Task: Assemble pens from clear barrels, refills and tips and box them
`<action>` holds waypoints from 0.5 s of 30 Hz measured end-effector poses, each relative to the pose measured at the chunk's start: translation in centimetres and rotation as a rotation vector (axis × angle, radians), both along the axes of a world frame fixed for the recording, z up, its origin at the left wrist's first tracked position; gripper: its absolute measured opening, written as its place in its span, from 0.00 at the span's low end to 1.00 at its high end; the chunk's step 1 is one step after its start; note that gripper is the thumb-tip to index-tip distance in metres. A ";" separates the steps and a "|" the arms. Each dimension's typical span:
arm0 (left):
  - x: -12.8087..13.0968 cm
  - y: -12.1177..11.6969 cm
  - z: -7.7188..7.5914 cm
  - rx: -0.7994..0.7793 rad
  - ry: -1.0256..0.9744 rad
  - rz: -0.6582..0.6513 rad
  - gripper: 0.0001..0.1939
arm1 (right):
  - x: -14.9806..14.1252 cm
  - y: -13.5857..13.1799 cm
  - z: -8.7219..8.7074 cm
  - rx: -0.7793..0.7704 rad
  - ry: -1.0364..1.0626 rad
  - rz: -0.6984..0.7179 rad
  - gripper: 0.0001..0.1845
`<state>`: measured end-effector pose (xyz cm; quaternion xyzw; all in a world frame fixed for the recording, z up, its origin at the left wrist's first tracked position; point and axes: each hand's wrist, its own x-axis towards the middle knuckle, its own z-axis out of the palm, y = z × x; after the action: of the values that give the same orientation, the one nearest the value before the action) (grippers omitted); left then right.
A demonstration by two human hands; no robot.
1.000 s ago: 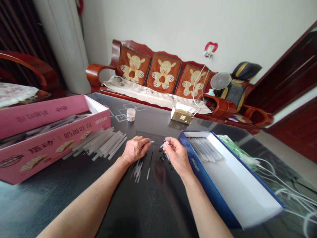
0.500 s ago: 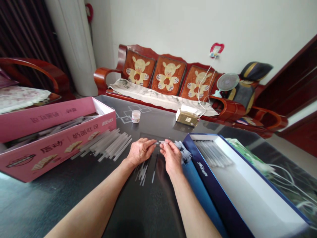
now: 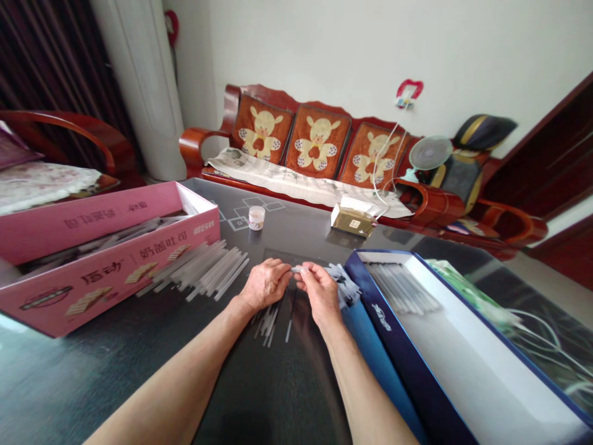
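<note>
Chiefly, two bare hands at work above a dark glossy tabletop (image 3: 273,395). Left hand (image 3: 266,285) and right hand (image 3: 322,293): both closed in a pinch, fingertips meeting on a thin pale stick (image 3: 296,269), held between them; its exact form is too small to tell.

Left of the hands: a loose heap of slender translucent plastic rods (image 3: 204,269), smooth and straight, beside a pink cardboard box (image 3: 106,287) printed with biscuit pictures.

Directly below the hands: a few scattered clear sticks (image 3: 266,324).

Right of the right hand: a cluster of pale sticks with dark tips (image 3: 343,285), lying against a dark-blue-and-white cardboard box (image 3: 393,321), which holds a neat row of white rods (image 3: 403,287).

Risks: the narrow, smooth stick could slip from a light pinch and fall among the loose sticks. Round rods could also roll on the slick surface, and a brushing wrist could scatter them or push the cluster against the box.
</note>
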<state>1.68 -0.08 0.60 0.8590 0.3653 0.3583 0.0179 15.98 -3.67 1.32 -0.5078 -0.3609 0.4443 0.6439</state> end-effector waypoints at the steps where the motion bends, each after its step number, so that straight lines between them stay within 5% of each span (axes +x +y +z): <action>1: 0.0 0.0 0.0 0.004 0.004 0.002 0.13 | 0.0 0.0 0.0 -0.008 0.000 -0.007 0.16; 15: 0.2 -0.5 0.5 0.061 0.055 0.026 0.14 | 0.3 -0.3 1.6 -0.141 0.073 0.024 0.14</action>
<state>1.88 -0.54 1.11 0.8639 0.3656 0.3457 -0.0231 16.32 -3.99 2.96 -0.5310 -0.3110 0.4943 0.6140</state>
